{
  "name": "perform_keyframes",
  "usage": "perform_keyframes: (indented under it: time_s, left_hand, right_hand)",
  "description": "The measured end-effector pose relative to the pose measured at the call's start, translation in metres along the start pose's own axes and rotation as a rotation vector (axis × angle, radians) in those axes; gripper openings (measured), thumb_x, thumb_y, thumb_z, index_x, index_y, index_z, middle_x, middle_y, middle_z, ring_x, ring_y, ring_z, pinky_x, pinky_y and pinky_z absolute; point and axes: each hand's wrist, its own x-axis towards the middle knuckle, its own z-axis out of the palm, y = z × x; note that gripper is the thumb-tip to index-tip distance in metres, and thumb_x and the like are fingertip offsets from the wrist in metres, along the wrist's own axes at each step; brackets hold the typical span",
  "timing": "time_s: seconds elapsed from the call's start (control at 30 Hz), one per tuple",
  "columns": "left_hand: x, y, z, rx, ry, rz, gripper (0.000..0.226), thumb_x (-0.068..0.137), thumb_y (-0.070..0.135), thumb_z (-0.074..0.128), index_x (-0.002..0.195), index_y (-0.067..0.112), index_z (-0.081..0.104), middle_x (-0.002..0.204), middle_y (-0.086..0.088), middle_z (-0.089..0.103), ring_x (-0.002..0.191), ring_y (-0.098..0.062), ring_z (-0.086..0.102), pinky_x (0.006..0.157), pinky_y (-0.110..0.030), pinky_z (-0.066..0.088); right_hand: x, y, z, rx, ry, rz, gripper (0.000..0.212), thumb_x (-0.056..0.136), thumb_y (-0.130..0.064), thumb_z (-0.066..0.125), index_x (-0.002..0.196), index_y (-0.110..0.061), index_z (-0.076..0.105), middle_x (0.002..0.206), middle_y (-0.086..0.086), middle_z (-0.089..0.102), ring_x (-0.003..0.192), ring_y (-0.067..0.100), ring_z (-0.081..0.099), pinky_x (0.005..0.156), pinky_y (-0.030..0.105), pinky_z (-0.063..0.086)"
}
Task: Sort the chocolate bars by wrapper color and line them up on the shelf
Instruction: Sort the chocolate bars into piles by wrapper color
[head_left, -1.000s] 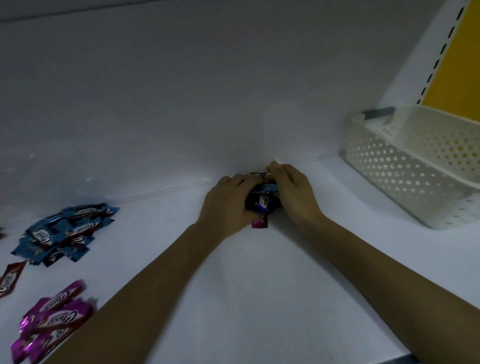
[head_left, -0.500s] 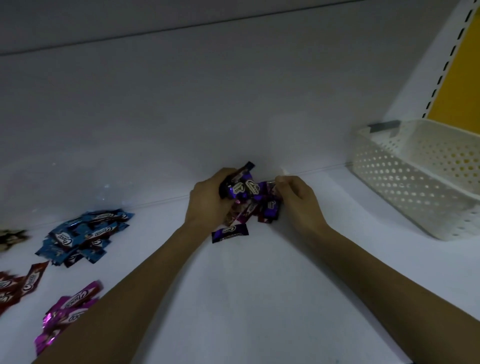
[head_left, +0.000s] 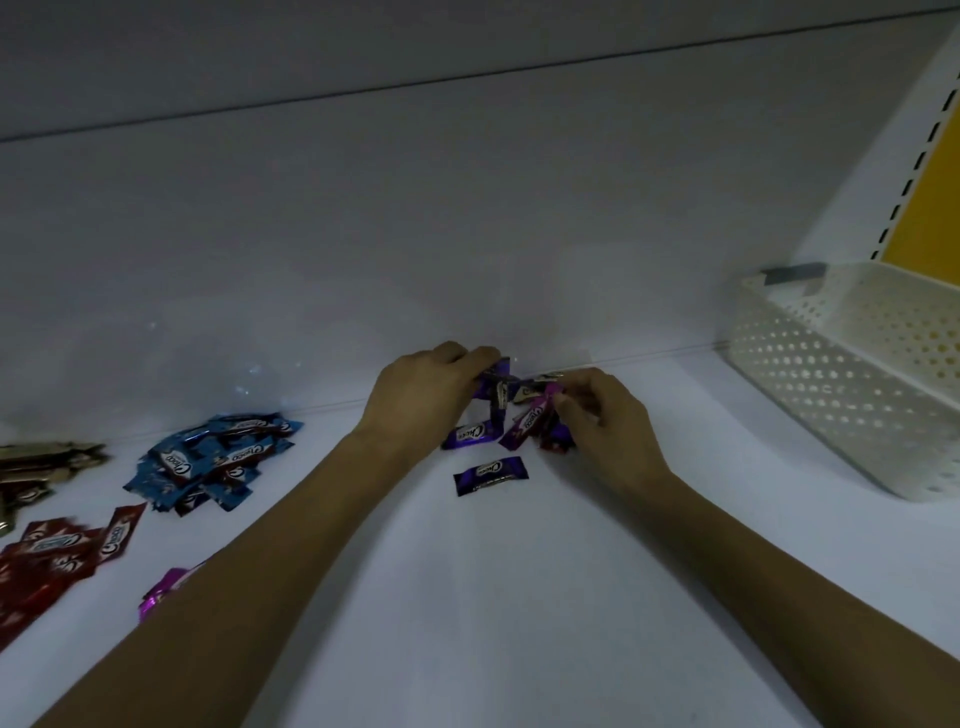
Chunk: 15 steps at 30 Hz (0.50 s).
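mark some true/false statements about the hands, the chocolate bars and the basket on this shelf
1. Both the left hand and the right hand have fingers curled on the heap of bars near the back wall. True.
2. The blue bars sit inside the white basket. False: they lie piled on the shelf at the left, and the basket stands at the right with no bars visible in it.
3. A single purple bar lies alone, in front of the heap. True.
4. The red bars lie to the right of the hands. False: they are at the far left, nearer than the blue bars.
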Motion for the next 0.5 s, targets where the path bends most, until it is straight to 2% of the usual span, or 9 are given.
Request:
perform_keyframes:
  time_s: [0.1,0.17,0.23,0.3,0.37,0.43,0.5]
  left_hand:
    - [0.001,0.006,-0.007,-0.112,0.069,-0.148,0.033,0.091,0.024,0.048,0.116,0.016,0.067,0.080,-0.008,0.069,0.062,-0.024,0.065,0.054,-0.034,0.055]
    - [0.000,0.007,-0.010,-0.172,0.078,-0.259,0.029,0.092,0.018,0.058,0.120,0.018,0.065,0.088,-0.006,0.072,0.072,-0.022,0.067,0.064,-0.032,0.055]
    - [-0.001,0.008,-0.013,-0.206,0.081,-0.310,0.032,0.091,0.016,0.063,0.123,0.019,0.063,0.097,-0.005,0.072,0.081,-0.019,0.068,0.070,-0.026,0.052]
    - [-0.002,0.011,-0.015,-0.258,0.085,-0.324,0.035,0.090,0.015,0.064,0.125,0.018,0.062,0.104,-0.003,0.072,0.087,-0.016,0.067,0.074,-0.021,0.049]
    - [-0.003,0.015,-0.017,-0.336,0.100,-0.340,0.035,0.089,0.014,0.065,0.125,0.016,0.062,0.107,-0.001,0.071,0.091,-0.014,0.067,0.077,-0.018,0.049]
    - [-0.005,0.017,-0.017,-0.423,0.117,-0.363,0.035,0.088,0.014,0.067,0.123,0.015,0.062,0.105,0.001,0.071,0.090,-0.012,0.067,0.078,-0.017,0.051]
    - [-0.006,0.018,-0.018,-0.491,0.132,-0.416,0.035,0.087,0.014,0.069,0.122,0.016,0.063,0.102,0.006,0.069,0.088,-0.010,0.066,0.077,-0.014,0.052]
  right_hand:
    - [-0.004,-0.002,0.001,-0.132,-0.022,-0.098,0.015,0.095,-0.018,0.054,0.105,-0.014,0.064,0.094,-0.007,0.059,0.081,-0.002,0.055,0.070,0.001,0.037]
    - [-0.004,-0.004,0.003,-0.186,-0.046,-0.136,0.021,0.095,-0.024,0.054,0.113,-0.018,0.064,0.104,-0.009,0.061,0.093,-0.007,0.054,0.076,0.001,0.034]
    - [-0.003,-0.010,0.006,-0.174,-0.083,-0.119,0.038,0.094,-0.034,0.055,0.130,-0.022,0.055,0.124,-0.007,0.057,0.113,0.003,0.051,0.090,0.011,0.036]
    - [0.001,-0.020,0.008,-0.081,-0.136,-0.085,0.057,0.089,-0.041,0.060,0.140,-0.023,0.042,0.135,-0.006,0.050,0.122,0.010,0.046,0.101,0.026,0.038]
    - [0.006,-0.030,0.012,-0.006,-0.174,-0.089,0.065,0.085,-0.039,0.065,0.142,-0.022,0.039,0.132,-0.008,0.049,0.121,0.007,0.045,0.099,0.024,0.039]
    - [0.012,-0.034,0.017,0.028,-0.158,-0.106,0.053,0.085,-0.032,0.069,0.132,-0.019,0.051,0.121,-0.009,0.055,0.114,0.005,0.050,0.090,0.016,0.041]
    - [0.019,-0.034,0.022,0.056,-0.111,-0.117,0.027,0.085,-0.020,0.069,0.112,-0.016,0.063,0.107,-0.006,0.065,0.102,0.011,0.059,0.087,0.022,0.048]
